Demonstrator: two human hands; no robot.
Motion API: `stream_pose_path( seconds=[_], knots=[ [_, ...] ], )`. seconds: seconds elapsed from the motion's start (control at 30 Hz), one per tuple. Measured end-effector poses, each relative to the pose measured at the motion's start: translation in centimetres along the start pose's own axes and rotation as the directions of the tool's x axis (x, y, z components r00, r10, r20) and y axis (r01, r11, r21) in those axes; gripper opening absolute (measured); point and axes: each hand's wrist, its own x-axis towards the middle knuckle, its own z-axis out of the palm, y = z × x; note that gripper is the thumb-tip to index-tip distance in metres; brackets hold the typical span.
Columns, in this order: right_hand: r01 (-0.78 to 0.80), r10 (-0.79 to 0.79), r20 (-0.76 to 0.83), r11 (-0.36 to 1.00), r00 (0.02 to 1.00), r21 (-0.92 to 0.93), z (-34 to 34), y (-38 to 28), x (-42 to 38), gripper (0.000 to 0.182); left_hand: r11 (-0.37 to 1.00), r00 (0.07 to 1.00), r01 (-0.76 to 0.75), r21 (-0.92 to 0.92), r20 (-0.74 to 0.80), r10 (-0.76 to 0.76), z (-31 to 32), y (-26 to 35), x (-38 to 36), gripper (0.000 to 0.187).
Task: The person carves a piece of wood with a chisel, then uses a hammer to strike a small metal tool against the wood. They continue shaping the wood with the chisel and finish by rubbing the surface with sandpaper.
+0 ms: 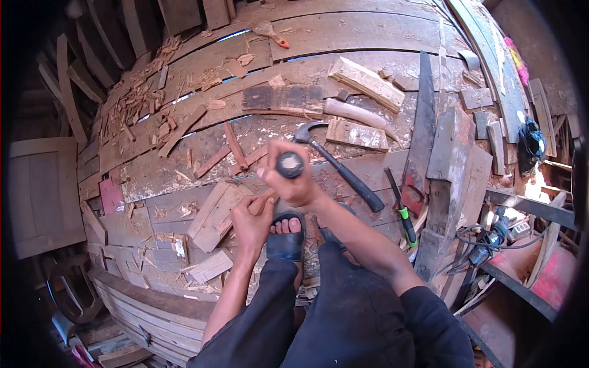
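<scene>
My right hand [289, 187] is wrapped round a dark handle [289, 164], seen end-on, with a pale worn spot in its round butt; the rest of this tool is hidden below the fist. Close beside it, my left hand [250, 224] has its fingers pinched together near my sandalled foot [286, 230]. What those fingers hold, if anything, cannot be made out. A board piece [219, 214] lies just left of my left hand. Beyond my right hand, a claw hammer [346, 175] with a black handle rests on the plank floor.
To the right lie a handsaw [422, 116], a green-and-black handled tool [406, 224] and a thick timber [451, 153]. Wood blocks [368, 83] and shavings [141, 110] are scattered ahead. A paintbrush [270, 34] lies farther off. A corded power tool [488, 242] sits at the right.
</scene>
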Motion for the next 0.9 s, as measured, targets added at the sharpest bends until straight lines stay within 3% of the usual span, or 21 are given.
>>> stream_pose_path(
  seconds=[0.13,0.2,0.23,0.33,0.37,0.43,0.53,0.63,0.7,0.77,0.83,0.9],
  knots=[
    [0.007,-0.009,0.047,0.999,0.999,0.049,-0.2,-6.1,2.0,0.023,0.998,0.998,0.061,-0.022,0.003,-0.061,0.2,-0.1,0.1,0.025],
    [0.09,-0.088,0.06,0.996,0.994,-0.022,-0.1,-3.7,1.6,0.019,0.998,0.998,0.065,0.019,0.016,-0.065,0.0,0.3,0.2,0.025],
    [0.168,-0.168,-0.007,0.986,0.986,-0.005,0.6,-0.2,0.4,0.018,0.999,0.998,0.052,-0.01,0.018,-0.052,0.2,0.3,0.3,0.025],
    [0.203,-0.173,0.122,0.927,0.977,-0.314,-0.9,4.7,-1.7,0.033,0.999,0.999,0.042,-0.028,0.014,-0.041,0.4,0.4,0.5,0.027],
    [0.324,-0.355,-0.1,0.915,0.929,-0.242,-0.7,5.4,-0.6,0.027,0.998,0.998,0.055,0.009,0.009,-0.055,0.2,1.1,0.7,0.028],
    [0.207,-0.215,-0.174,0.976,0.961,-0.062,-2.5,1.7,0.9,0.014,0.996,0.997,0.078,0.048,0.007,-0.078,-0.3,1.4,0.3,0.028],
    [0.04,-0.042,0.003,0.981,0.999,0.189,-3.9,-5.3,3.7,0.012,0.996,0.996,0.089,0.025,0.019,-0.09,-0.3,1.6,0.1,0.027],
    [0.072,-0.072,-0.004,0.986,0.997,0.152,-2.7,-7.1,3.0,0.014,0.997,0.996,0.082,0.009,0.029,-0.082,-0.2,1.7,-0.1,0.027],
    [0.174,-0.166,-0.123,0.983,0.978,0.055,-0.6,-0.2,1.2,0.017,0.999,1.0,0.002,0.049,0.021,-0.003,-0.1,0.9,-0.2,0.028],
    [0.105,-0.098,-0.158,0.994,0.983,0.038,-0.8,3.7,-0.7,0.02,0.999,1.0,-0.008,0.048,0.031,0.007,-0.4,0.9,-0.4,0.027],
    [-0.13,0.139,-0.093,0.987,0.986,0.095,-1.3,1.6,-0.8,0.023,0.999,0.999,0.007,0.048,0.031,-0.008,-0.2,1.4,-0.4,0.026],
    [-0.097,0.101,-0.04,0.991,0.994,0.091,-1.0,-0.4,-0.5,0.023,0.996,0.998,0.045,0.073,0.033,-0.048,-0.5,2.2,-0.3,0.025]
  ],
)
